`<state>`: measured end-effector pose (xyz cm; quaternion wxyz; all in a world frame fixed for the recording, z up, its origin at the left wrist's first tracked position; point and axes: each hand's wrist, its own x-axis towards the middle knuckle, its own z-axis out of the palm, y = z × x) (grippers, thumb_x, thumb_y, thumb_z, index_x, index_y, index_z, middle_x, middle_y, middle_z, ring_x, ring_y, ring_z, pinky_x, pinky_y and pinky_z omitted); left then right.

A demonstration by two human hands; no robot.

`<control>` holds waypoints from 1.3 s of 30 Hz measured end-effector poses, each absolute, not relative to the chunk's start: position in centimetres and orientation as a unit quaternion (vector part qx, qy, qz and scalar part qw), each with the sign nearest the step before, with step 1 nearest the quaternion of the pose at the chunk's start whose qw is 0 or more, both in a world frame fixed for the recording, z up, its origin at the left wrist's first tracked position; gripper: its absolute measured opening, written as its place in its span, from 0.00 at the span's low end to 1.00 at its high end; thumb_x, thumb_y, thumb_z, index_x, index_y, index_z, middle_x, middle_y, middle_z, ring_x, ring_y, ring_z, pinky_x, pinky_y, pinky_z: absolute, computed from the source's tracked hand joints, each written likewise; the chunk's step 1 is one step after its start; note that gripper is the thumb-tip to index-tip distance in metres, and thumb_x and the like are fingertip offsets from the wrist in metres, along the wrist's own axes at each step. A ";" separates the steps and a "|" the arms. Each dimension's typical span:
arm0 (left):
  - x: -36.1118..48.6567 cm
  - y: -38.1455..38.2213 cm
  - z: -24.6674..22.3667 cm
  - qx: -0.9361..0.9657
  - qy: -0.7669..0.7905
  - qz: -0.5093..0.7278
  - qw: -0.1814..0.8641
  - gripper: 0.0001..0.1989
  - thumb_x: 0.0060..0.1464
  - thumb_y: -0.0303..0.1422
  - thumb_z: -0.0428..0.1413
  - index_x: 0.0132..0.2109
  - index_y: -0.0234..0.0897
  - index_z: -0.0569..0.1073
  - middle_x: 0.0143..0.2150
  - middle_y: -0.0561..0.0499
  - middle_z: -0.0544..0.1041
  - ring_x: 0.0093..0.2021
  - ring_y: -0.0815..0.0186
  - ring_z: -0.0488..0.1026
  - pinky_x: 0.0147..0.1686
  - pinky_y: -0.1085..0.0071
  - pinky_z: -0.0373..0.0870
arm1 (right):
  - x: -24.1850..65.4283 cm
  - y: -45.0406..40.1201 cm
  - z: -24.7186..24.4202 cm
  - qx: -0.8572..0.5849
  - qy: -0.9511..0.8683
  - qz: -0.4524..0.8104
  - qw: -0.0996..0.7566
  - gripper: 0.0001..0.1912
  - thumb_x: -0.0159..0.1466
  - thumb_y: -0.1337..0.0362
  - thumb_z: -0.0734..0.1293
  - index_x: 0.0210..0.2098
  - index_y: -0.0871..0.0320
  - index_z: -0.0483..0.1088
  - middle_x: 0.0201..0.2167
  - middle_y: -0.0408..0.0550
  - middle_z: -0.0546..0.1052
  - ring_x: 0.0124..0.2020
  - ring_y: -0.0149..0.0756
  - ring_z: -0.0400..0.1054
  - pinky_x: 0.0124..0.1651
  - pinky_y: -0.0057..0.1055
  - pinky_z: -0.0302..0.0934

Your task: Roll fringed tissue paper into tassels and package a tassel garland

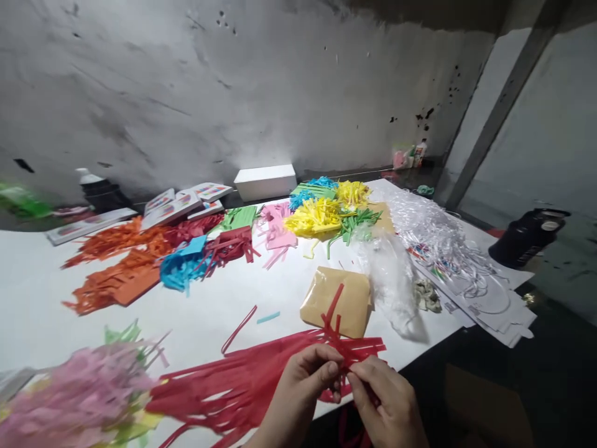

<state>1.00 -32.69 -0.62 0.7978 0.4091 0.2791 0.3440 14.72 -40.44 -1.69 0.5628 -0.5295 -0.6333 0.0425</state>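
A red tissue-paper fringe (261,367), cut into strips at both ends, lies across the front of the white table. Over its right end, my left hand (310,379) is closed, thumb against forefinger, on the red strips. Beside it my right hand (387,395) pinches the same strips, the two sets of fingertips almost touching. Some red strips stick up past the fingers onto a brown paper packet (336,298). A loose red strip (239,330) and a short light-blue strip (268,317) lie just beyond the fringe.
Pink tissue fringe (88,392) is piled at the front left. Orange (116,289), blue (184,267) and yellow (314,218) fringes lie farther back. Flat printed boxes (172,208) and a white box (265,182) stand by the wall. Clear plastic (392,280), white strings (429,211) and a dark bottle (527,236) are right.
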 end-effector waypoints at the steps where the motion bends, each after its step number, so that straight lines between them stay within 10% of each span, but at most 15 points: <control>1: 0.3 -32.8 -0.5 0.431 0.276 0.359 0.781 0.12 0.48 0.38 0.70 0.33 0.34 0.80 0.26 0.53 0.75 0.22 0.73 0.70 0.24 0.77 0.69 | 14.4 -40.4 -1.6 -0.524 -0.647 0.034 0.553 0.08 0.69 0.72 0.61 0.36 0.56 0.70 0.25 0.43 0.73 0.26 0.31 0.68 0.29 0.25 0.61; 14: -5.5 -34.3 0.4 0.650 0.301 0.408 0.566 0.09 0.63 0.36 0.57 0.36 0.36 0.77 0.32 0.51 0.75 0.29 0.70 0.72 0.30 0.77 0.70 | 11.3 -39.9 0.3 -0.463 -0.738 0.005 0.491 0.08 0.67 0.75 0.62 0.41 0.59 0.70 0.27 0.46 0.75 0.27 0.34 0.70 0.31 0.28 0.64; 39: -7.8 -34.5 -0.1 0.721 0.266 0.398 0.502 0.07 0.63 0.34 0.57 0.38 0.40 0.80 0.32 0.49 0.79 0.33 0.66 0.73 0.35 0.75 0.68 | 10.2 -40.6 0.4 -0.450 -0.752 0.130 0.463 0.08 0.73 0.66 0.60 0.37 0.55 0.68 0.27 0.41 0.75 0.27 0.29 0.71 0.31 0.23 0.64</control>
